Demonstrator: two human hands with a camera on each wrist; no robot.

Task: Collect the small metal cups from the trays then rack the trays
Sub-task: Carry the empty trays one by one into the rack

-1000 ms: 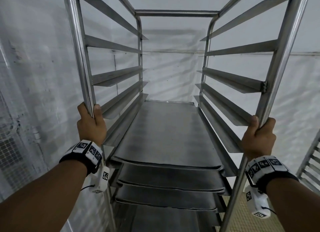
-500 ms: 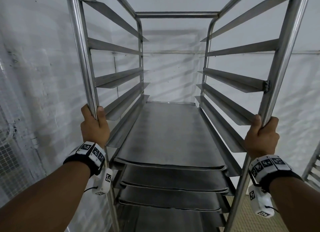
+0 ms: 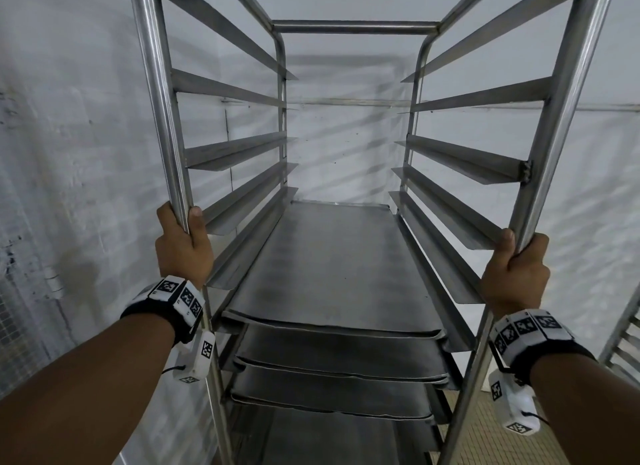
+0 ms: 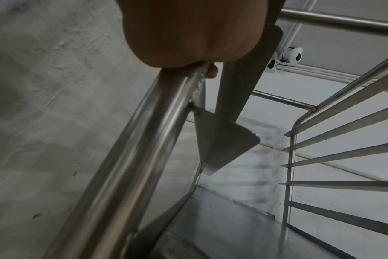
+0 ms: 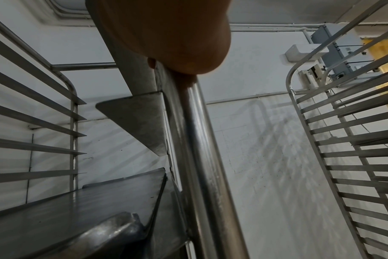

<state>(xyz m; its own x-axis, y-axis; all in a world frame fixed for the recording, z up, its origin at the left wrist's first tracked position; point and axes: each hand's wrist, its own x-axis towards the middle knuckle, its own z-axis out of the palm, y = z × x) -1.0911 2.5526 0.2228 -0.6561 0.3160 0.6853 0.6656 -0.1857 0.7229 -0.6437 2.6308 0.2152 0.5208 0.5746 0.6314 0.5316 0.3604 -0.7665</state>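
White wall behind; left hand (image 3: 183,248) and right hand (image 3: 515,274) each wrapped round a rack (image 3: 349,27) upright (trays (image 3: 332,267) apparently bare).

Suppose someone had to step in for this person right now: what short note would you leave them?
Left hand grips the rack's front left post; right hand grips the front right post.
Trays: several sit stacked on the lower runners; the upper runners are free.
No small metal cups in view; the top tray's surface looks bare.
Done: these trays are racked.
Left: I cannot tell whether more trays or cups wait elsewhere. A second rack stands to the right.
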